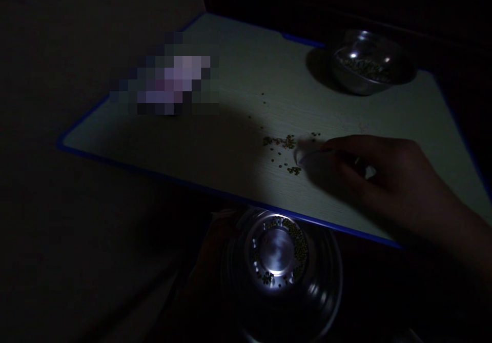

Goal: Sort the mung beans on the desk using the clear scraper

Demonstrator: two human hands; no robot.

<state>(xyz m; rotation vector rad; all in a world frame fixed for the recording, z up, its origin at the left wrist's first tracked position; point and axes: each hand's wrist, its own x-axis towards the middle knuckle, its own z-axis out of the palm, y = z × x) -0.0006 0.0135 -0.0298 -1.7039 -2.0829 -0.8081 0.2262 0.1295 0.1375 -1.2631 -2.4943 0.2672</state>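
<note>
My right hand (pixel 378 171) reaches in over a pale, blue-edged tabletop (pixel 226 153), fingers closed on the handle of a spoon (pixel 307 156). The spoon's rounded, see-through-looking tip is down by a scatter of small greenish beans (pixel 287 142). Below the near edge a shiny steel bowl (pixel 330 291) faces up, with more of these beans around its bottom. At that bowl's left side my left hand (pixel 220 238) shows dimly, apparently gripping the rim; its fingers are mostly lost in the dark.
Another steel bowl (pixel 363 84) with beans in it stands at the far right of the tabletop. A blurred-out patch (pixel 169 84) covers something at the left. The blue rim (pixel 154 168) marks the near edge. The surroundings are very dark.
</note>
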